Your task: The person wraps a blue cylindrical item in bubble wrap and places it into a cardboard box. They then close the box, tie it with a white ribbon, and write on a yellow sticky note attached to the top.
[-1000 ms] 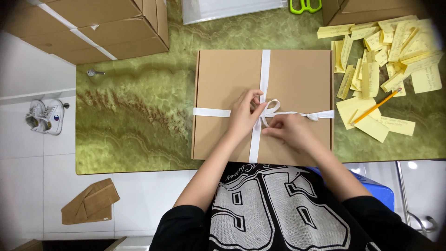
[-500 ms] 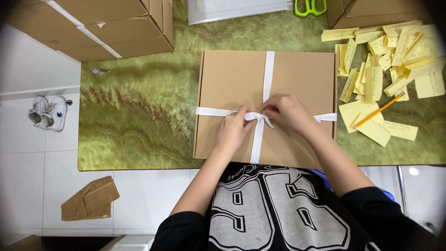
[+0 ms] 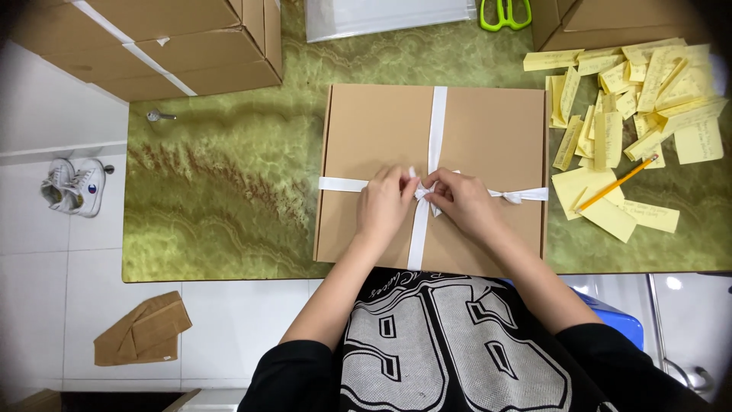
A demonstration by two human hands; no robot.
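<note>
- head view: the left hand (image 3: 385,204) and the right hand (image 3: 463,201) meet at the middle of a flat tan cardboard box (image 3: 381,137) on the green marbled table (image 3: 221,183).
- both hands have their fingertips pinched shut on the white ribbon (image 3: 437,114) where its lengthwise and crosswise bands cross; the knot itself is mostly hidden between the fingers.
- the ribbon's free end (image 3: 522,195) lies on the lid to the right of the right hand.
- loose yellow paper slips (image 3: 633,84) lie scattered on the table right of the box, with a yellow pencil (image 3: 616,183) resting across them.
- larger brown cartons (image 3: 175,42) sealed with white tape stand at the table's far left corner.
- green-handled scissors (image 3: 505,11) lie at the far edge, beside a white sheet (image 3: 381,15).
- on the tiled floor to the left lie a pair of white shoes (image 3: 72,185) and a folded brown cardboard piece (image 3: 143,329).
</note>
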